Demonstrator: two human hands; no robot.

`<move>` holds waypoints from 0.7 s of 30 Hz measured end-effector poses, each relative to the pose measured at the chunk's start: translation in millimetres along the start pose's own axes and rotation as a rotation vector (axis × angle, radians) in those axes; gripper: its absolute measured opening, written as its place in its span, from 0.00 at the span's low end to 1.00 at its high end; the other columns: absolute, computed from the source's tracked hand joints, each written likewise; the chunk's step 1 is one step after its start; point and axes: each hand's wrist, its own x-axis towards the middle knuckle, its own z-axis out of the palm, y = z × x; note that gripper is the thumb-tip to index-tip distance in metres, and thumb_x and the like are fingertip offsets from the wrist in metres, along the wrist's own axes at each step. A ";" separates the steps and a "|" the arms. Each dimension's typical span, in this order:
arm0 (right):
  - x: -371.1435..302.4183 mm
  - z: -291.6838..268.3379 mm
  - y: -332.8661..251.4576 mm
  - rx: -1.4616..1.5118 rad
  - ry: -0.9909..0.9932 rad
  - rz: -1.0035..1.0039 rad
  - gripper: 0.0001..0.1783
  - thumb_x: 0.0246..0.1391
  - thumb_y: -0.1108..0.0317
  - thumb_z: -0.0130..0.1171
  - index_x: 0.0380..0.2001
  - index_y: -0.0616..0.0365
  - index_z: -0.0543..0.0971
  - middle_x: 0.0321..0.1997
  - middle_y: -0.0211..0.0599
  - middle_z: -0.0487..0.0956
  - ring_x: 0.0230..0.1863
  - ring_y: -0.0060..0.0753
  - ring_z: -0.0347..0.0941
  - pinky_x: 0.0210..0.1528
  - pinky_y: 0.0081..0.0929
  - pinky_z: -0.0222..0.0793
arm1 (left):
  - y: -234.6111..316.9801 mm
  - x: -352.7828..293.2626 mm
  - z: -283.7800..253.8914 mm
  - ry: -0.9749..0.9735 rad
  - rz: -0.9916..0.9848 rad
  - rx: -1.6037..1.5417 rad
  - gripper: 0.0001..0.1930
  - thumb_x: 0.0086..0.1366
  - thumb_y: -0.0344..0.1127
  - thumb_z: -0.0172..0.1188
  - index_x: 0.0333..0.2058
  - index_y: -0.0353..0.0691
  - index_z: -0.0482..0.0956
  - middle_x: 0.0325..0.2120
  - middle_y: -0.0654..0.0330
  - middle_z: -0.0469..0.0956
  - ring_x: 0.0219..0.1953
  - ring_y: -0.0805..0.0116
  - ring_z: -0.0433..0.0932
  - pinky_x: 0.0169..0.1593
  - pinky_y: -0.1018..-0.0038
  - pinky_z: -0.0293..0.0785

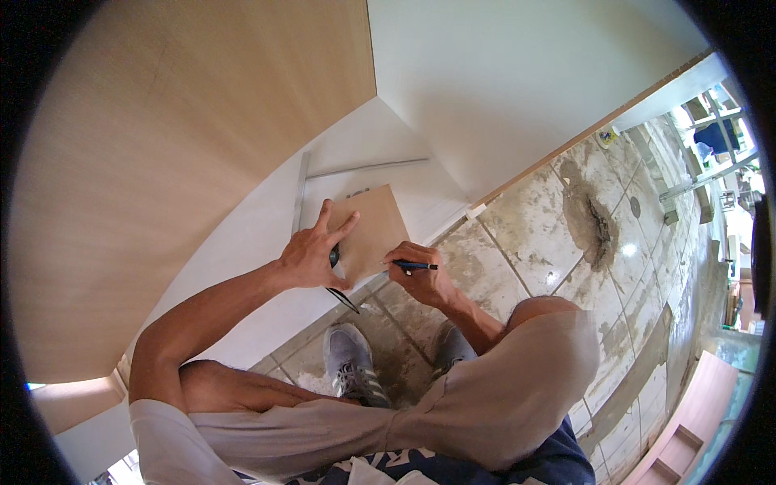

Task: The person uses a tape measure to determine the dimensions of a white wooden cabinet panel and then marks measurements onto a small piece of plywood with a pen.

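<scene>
Left hand: The left hand (314, 252) is laid with fingers widely spread at the left part of the small wood-grain panel (373, 222); how firmly it is pressed cannot be told.
Right hand: By the right hand (426, 281) a dark blue pen (419, 266) is pinched, near the right edge of the small panel; its tip cannot be clearly seen.
Panel position: The small panel is placed on the white board (242, 275), between both hands.
Pen handling: For a clean mark, it is judged that the panel should be kept from sliding by the spread hand, and the pen should be drawn lightly, at one constant angle.
Panel material: A tan, smooth face with straight-cut edges is shown.
Metal strip: Behind the panel, a thin, straight, greyish strip (368, 167) is seen on the board.
Floor: The square tiles (513, 242) are stained, and a rough, broken hole (600, 228) is seen among them.
</scene>
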 end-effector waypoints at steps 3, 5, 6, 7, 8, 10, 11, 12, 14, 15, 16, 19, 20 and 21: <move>-0.7 2.5 -2.4 -0.001 -0.003 0.015 0.06 0.53 0.77 0.65 0.35 0.62 0.81 0.31 0.41 0.78 0.29 0.38 0.78 0.31 0.33 0.73 | -0.5 -2.4 0.2 0.004 -0.008 0.001 0.69 0.33 0.57 0.84 0.75 0.59 0.53 0.71 0.26 0.43 0.47 0.31 0.81 0.53 0.54 0.81; -0.6 4.8 0.7 -0.021 0.017 -0.010 0.05 0.55 0.77 0.65 0.35 0.62 0.81 0.31 0.40 0.79 0.29 0.35 0.78 0.31 0.32 0.72 | -4.3 -2.9 3.8 0.016 0.001 -0.007 0.70 0.33 0.56 0.84 0.76 0.60 0.52 0.70 0.26 0.44 0.47 0.30 0.81 0.54 0.54 0.81; -0.1 2.9 1.7 0.007 0.055 0.070 0.05 0.56 0.76 0.64 0.36 0.63 0.80 0.31 0.38 0.79 0.29 0.32 0.77 0.32 0.31 0.72 | -4.9 -0.5 4.2 0.001 -0.003 -0.015 0.71 0.32 0.57 0.84 0.76 0.60 0.51 0.71 0.25 0.43 0.49 0.30 0.80 0.55 0.54 0.80; -1.2 0.6 2.2 0.036 0.094 0.151 0.04 0.58 0.74 0.64 0.36 0.64 0.80 0.31 0.36 0.79 0.30 0.29 0.76 0.33 0.30 0.71 | -5.0 2.4 4.6 -0.015 -0.006 -0.022 0.72 0.32 0.57 0.84 0.76 0.61 0.49 0.71 0.25 0.42 0.51 0.29 0.79 0.56 0.53 0.79; -3.7 -2.5 3.2 0.064 0.136 0.232 0.05 0.60 0.73 0.63 0.36 0.64 0.80 0.31 0.35 0.79 0.30 0.27 0.74 0.34 0.29 0.70 | -4.9 6.2 6.2 -0.032 -0.006 -0.029 0.73 0.32 0.58 0.85 0.76 0.61 0.48 0.71 0.24 0.41 0.53 0.28 0.78 0.57 0.53 0.79; -8.5 -13.3 14.4 0.343 0.232 0.288 0.10 0.65 0.69 0.57 0.34 0.65 0.80 0.32 0.35 0.79 0.31 0.26 0.72 0.37 0.27 0.69 | -16.7 7.9 13.8 0.017 0.040 -0.074 0.73 0.33 0.62 0.83 0.76 0.57 0.48 0.72 0.27 0.38 0.52 0.29 0.79 0.58 0.52 0.78; -12.3 -23.5 18.6 0.476 0.280 0.303 0.13 0.68 0.66 0.54 0.33 0.65 0.80 0.32 0.35 0.79 0.32 0.26 0.71 0.38 0.27 0.69 | -21.9 9.1 17.3 0.050 0.075 -0.091 0.73 0.34 0.64 0.83 0.76 0.55 0.48 0.73 0.28 0.36 0.51 0.29 0.79 0.58 0.52 0.77; -13.7 -40.3 14.3 0.440 0.325 0.223 0.16 0.69 0.63 0.51 0.33 0.65 0.80 0.33 0.36 0.79 0.32 0.28 0.71 0.40 0.28 0.68 | -23.2 11.2 16.0 0.128 0.163 -0.089 0.73 0.35 0.65 0.82 0.76 0.54 0.47 0.74 0.30 0.34 0.53 0.28 0.77 0.60 0.52 0.76; -11.8 -69.6 -3.1 0.426 0.420 0.063 0.20 0.71 0.60 0.47 0.34 0.65 0.79 0.35 0.37 0.79 0.33 0.30 0.70 0.41 0.31 0.68 | -8.9 5.8 -5.1 0.204 0.223 -0.062 0.72 0.37 0.66 0.81 0.76 0.49 0.48 0.73 0.31 0.41 0.56 0.29 0.76 0.62 0.53 0.75; -6.4 -86.5 -16.0 0.449 0.465 -0.015 0.20 0.72 0.60 0.46 0.35 0.65 0.79 0.36 0.37 0.79 0.34 0.30 0.70 0.42 0.32 0.68 | 4.1 1.0 -26.5 0.204 0.191 -0.045 0.72 0.38 0.66 0.81 0.76 0.45 0.48 0.72 0.31 0.50 0.57 0.31 0.76 0.62 0.54 0.75; 2.1 -87.7 -13.2 0.444 0.452 -0.043 0.18 0.71 0.62 0.46 0.38 0.65 0.80 0.37 0.37 0.80 0.34 0.29 0.70 0.41 0.30 0.67 | -9.3 -3.8 -27.6 0.214 0.191 -0.103 0.68 0.39 0.66 0.81 0.73 0.41 0.55 0.65 0.32 0.61 0.56 0.34 0.78 0.61 0.56 0.76; 12.6 -125.9 -32.7 0.425 0.366 0.040 0.15 0.70 0.66 0.50 0.43 0.66 0.81 0.39 0.37 0.81 0.35 0.26 0.71 0.39 0.27 0.68 | -13.0 3.8 -49.9 0.297 0.231 -0.157 0.49 0.43 0.60 0.81 0.59 0.32 0.76 0.41 0.41 0.83 0.47 0.45 0.83 0.53 0.59 0.79; 12.5 -140.4 -48.4 0.424 0.329 0.102 0.14 0.69 0.67 0.51 0.44 0.65 0.82 0.40 0.37 0.81 0.36 0.26 0.72 0.39 0.25 0.68 | -2.9 14.4 -63.6 0.369 0.273 -0.161 0.44 0.45 0.59 0.80 0.54 0.32 0.78 0.38 0.43 0.83 0.43 0.47 0.84 0.51 0.60 0.80; 16.0 -154.9 -72.3 0.348 0.284 0.123 0.13 0.69 0.68 0.51 0.45 0.65 0.82 0.40 0.37 0.81 0.37 0.25 0.73 0.40 0.25 0.69 | 9.5 22.4 -76.3 0.435 0.312 -0.166 0.39 0.46 0.58 0.80 0.49 0.32 0.80 0.36 0.46 0.83 0.40 0.49 0.84 0.49 0.61 0.80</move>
